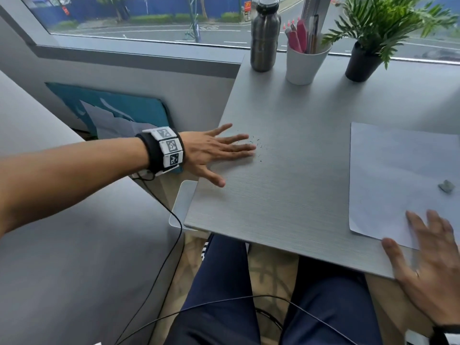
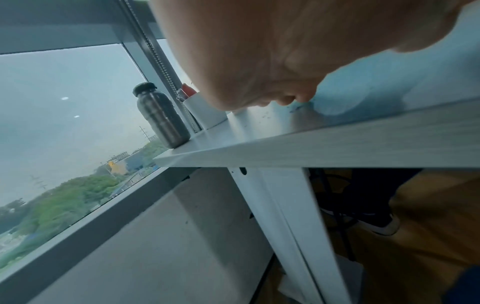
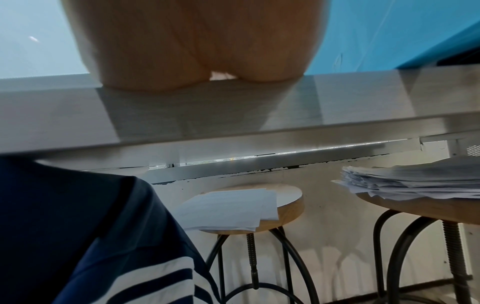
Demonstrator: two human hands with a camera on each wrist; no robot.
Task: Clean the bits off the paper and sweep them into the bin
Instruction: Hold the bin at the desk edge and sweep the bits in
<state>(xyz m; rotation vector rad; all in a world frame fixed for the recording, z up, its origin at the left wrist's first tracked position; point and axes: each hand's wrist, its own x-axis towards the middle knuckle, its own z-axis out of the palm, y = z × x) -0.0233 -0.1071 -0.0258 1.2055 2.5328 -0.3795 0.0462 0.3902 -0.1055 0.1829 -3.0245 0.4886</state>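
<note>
Many bits (image 1: 257, 146) just beyond left fingers (image 1: 240, 145).

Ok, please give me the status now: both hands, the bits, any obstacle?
Left hand open, flat on the table, fingertips at the bits. Right hand open, fingers on the paper. Grey lump on the paper. No obstacle seen.

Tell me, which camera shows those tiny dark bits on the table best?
The head view: the bits lie scattered just past the left hand. The left wrist view catches a few specks; the right wrist view shows none.
</note>
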